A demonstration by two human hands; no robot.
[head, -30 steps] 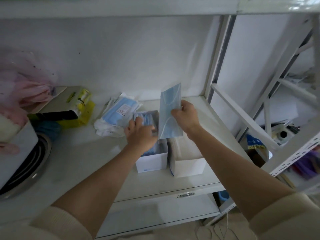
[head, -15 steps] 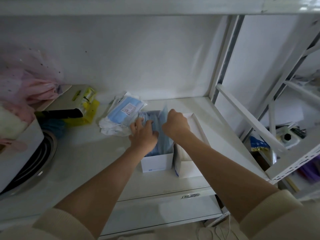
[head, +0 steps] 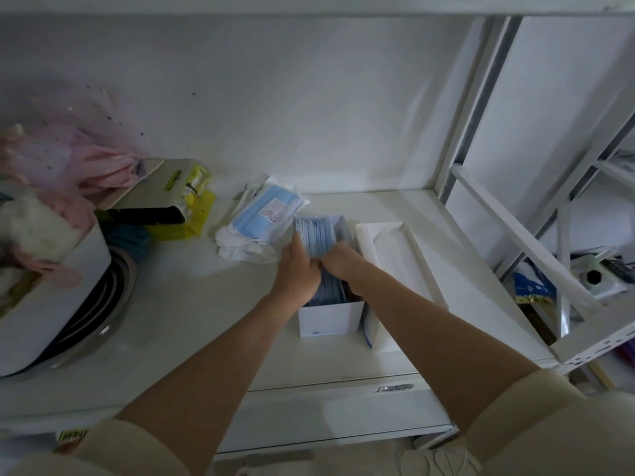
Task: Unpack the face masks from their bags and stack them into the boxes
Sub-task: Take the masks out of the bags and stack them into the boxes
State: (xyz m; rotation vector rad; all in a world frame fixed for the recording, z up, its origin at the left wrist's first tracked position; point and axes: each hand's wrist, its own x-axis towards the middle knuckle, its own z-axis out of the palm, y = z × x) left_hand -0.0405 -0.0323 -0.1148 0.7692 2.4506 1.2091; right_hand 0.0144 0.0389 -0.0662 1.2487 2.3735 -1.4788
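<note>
Open box (head: pixel 330 319) sits on the surface (head: pixel 192 310) near front edge, w/ masks (head: pixel 318 235) standing on edge inside, packed front to back. Left hand (head: pixel 295 271) and right hand (head: pixel 340 261) both in the box opening, side by side on the masks, left hand at box's left wall. 2nd box (head: pixel 398 266) just right of 1st, touching or nearly. Bagged masks (head: pixel 261 218) lie in a pile behind-left of the 1st box, just beside it. Further left: flat packet (head: pixel 171 194) leaning near back wall; bin (head: pixel 44 304) at far left edge w/ cloth bundle (head: pixel 68 159) in and above it. Rack (head: pixel 536 249) right of the surface, well apart from the boxes.
</note>
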